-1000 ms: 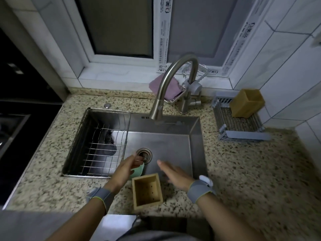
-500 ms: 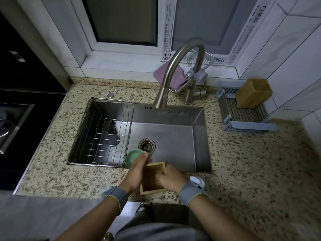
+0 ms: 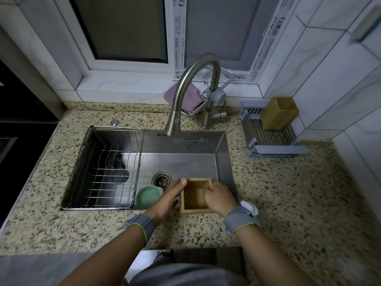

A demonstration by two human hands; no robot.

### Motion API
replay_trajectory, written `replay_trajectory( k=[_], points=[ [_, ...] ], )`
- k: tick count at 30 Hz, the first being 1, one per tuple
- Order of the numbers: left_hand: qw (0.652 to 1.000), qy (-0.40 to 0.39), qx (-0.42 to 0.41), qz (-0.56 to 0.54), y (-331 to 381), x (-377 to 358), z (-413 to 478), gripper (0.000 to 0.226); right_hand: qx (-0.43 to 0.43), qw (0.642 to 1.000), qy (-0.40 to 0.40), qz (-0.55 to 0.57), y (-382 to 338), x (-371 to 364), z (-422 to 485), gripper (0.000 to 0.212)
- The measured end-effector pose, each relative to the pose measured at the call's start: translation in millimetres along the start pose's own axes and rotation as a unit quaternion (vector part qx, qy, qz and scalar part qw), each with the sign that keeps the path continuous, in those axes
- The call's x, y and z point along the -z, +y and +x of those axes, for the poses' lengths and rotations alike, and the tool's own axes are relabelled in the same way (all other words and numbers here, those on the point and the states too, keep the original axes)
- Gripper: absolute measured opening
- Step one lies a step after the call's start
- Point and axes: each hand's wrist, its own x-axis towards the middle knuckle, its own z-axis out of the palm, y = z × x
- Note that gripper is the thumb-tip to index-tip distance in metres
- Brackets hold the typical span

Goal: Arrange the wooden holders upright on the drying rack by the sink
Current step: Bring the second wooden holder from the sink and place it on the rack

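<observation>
Right now both hands grip one wooden holder (image 3: 195, 196) at the near edge of the sink (image 3: 223, 153), its open mouth facing up. The left hand (image 3: 168, 200) presses its left wall, thumb laid along the top rim; the right hand (image 3: 219, 198) wraps the right wall, fingers curled over the rim into the hollow. So the holder sits squarely between the two palms, partly above the worktop (image 3: 288, 203) and partly over the basin.

To carry it well, I judge it best to keep the mouth level and the squeeze even from both sides, then lift clear of the sink lip before swinging right and away. A green bowl (image 3: 147, 196) lies just beside the left hand in the basin, so that elbow should not dip.

Farther off, the drying rack (image 3: 270, 137) lies on the worktop by the wall, well apart from the hands. A second wooden holder (image 3: 278, 113) already stands on its far end, tilted; free slats nearer the front look like the landing place.
</observation>
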Motion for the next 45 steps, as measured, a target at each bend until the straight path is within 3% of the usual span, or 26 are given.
replay_trajectory(
  k=[2,5,9,11,13,15,16,19,23,25,29,36,38,41,45],
  points=[
    [0.999,-0.028,0.018,-0.016,7,-9,7,0.063,-0.003,1.000,0.020,0.014,6,10,4,0.020],
    [0.999,-0.013,0.046,-0.007,17,-21,19,0.074,-0.021,0.998,0.044,0.028,15,21,13,0.035],
    [0.999,-0.004,0.038,-0.009,38,-37,35,0.059,-0.006,0.993,0.074,0.095,31,34,19,0.026],
    [0.999,-0.001,0.036,-0.008,48,-46,43,0.046,0.008,0.984,0.099,0.147,37,43,18,0.048],
    [0.999,-0.003,0.037,-0.001,59,-55,53,0.047,0.084,0.965,0.203,0.142,39,53,15,0.046],
    [0.999,-0.010,0.039,0.006,70,-64,63,0.047,0.206,0.909,0.355,0.075,43,63,13,0.027],
    [0.999,-0.009,0.039,0.007,75,-72,70,0.045,0.250,0.883,0.395,0.043,46,67,15,0.019],
    [0.999,-0.007,0.030,0.015,82,-80,84,0.045,0.315,0.882,0.351,-0.003,45,67,19,0.014],
    [0.999,-0.002,0.022,0.036,96,-103,106,0.058,0.271,0.927,0.256,-0.036,53,79,27,0.015],
    [0.999,0.000,0.023,0.036,107,-113,118,0.054,0.257,0.933,0.234,-0.091,53,86,34,0.020],
    [1.000,0.000,0.003,0.010,128,-134,142,0.048,0.247,0.913,0.266,-0.189,49,106,57,0.032],
    [0.996,0.026,-0.078,0.047,170,-165,183,0.103,0.227,0.879,0.364,-0.208,53,153,98,0.031],
    [0.996,0.019,-0.078,0.040,177,-172,195,0.092,0.223,0.871,0.388,-0.204,53,167,107,0.026],
    [0.995,0.047,-0.085,-0.026,189,-184,203,0.037,0.226,0.857,0.410,-0.215,60,186,120,0.031],
    [0.995,0.080,-0.054,-0.038,178,-190,224,0.041,0.228,0.838,0.431,-0.245,70,216,141,0.040]
  ],
)
